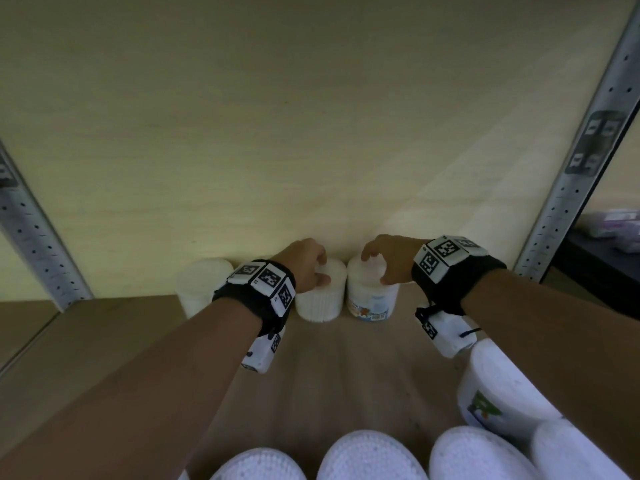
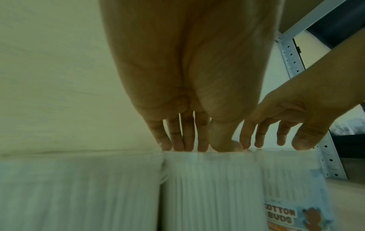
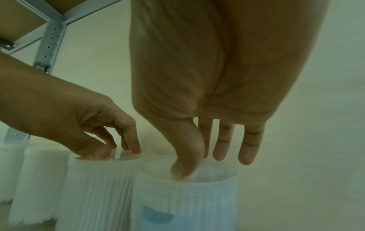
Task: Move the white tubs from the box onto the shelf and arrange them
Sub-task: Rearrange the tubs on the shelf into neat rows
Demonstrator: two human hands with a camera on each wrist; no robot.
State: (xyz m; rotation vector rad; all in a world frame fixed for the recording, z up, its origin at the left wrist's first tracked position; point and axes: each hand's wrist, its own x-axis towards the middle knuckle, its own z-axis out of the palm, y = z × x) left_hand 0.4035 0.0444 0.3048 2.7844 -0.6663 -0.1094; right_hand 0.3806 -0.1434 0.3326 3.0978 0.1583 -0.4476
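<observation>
Left grip (image 1: 306, 263), right grip (image 1: 386, 259) atop tubs (image 1: 320, 301)

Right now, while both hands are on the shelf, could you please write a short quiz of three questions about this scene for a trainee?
1. True or false: the fingertips of the left hand touch the top of the left-hand tub.
2. Which one shows a printed label? A: the left-hand tub. B: the right-hand tub, under the right hand. C: neither.
3. Which two words can be read on the label?

Key: 1 true; 2 B; 3 COTTON BUDS.
</observation>
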